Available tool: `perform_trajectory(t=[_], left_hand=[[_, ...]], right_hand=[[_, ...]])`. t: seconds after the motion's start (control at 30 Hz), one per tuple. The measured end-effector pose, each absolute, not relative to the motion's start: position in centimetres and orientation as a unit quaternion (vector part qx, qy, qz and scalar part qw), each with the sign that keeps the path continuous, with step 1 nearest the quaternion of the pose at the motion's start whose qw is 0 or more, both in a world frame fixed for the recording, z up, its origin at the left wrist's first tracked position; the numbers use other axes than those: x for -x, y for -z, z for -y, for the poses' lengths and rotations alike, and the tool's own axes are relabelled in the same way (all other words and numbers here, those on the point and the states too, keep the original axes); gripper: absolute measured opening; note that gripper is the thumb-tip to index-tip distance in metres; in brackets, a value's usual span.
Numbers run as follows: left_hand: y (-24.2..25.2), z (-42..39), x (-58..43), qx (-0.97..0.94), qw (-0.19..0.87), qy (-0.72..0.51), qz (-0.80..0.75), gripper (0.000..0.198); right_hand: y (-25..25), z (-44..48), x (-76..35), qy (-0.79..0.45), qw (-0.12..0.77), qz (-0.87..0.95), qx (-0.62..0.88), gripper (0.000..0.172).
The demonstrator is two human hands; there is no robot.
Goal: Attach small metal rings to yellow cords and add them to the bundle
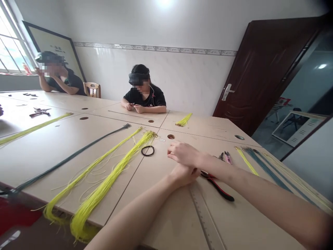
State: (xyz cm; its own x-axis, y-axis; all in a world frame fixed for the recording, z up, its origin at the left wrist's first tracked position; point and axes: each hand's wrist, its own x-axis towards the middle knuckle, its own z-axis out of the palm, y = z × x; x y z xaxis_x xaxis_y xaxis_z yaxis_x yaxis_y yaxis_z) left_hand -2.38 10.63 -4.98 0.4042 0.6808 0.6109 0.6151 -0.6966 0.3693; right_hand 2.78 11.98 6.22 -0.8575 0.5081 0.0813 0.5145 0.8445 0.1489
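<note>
Red-and-black pliers (220, 189) lay on the worktop (166, 215) just right of the left hand (186, 173), the nearer of the two, with their head towards it and their long axis running near and right to the handle ends. State of grip: the right hand (183, 152) was crossed over the left, fingers bent; whether it held anything could not be told. The left hand's fingers were hidden, so its grip could not be determined. Obstruction: the right forearm (234, 173) passed along the far side of the pliers, overlapping part of them in view. A ruler (205, 222) ran near from the left hand, its far end covered. Beyond the forearm lay a pink-handled tool (228, 157). Left were a black loop (142, 151) and a thick yellow cord bundle (114, 177); right, a grey-blue cord bundle (270, 172). A co-worker (144, 99) sat on the far side.
</note>
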Motion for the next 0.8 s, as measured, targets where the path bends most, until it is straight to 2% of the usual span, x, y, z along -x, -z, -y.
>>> perform_trajectory(t=[0.23, 0.5, 0.8], left_hand=[[4.8, -10.8, 2.4, -0.861, 0.086, -0.358, -0.350, 0.021], [4.7, -11.2, 2.3, -0.874, 0.112, -0.366, -0.299, 0.034], [4.6, -11.3, 2.3, -0.874, 0.120, -0.364, -0.297, 0.035]], right_hand=[[-3.4, -17.1, 5.2, 0.105, -0.062, 0.971, 0.206, 0.017], [-2.2, -18.4, 7.5, 0.143, -0.117, 0.967, 0.175, 0.017], [-1.7, -18.9, 7.6, 0.142, -0.131, 0.960, 0.201, 0.020]])
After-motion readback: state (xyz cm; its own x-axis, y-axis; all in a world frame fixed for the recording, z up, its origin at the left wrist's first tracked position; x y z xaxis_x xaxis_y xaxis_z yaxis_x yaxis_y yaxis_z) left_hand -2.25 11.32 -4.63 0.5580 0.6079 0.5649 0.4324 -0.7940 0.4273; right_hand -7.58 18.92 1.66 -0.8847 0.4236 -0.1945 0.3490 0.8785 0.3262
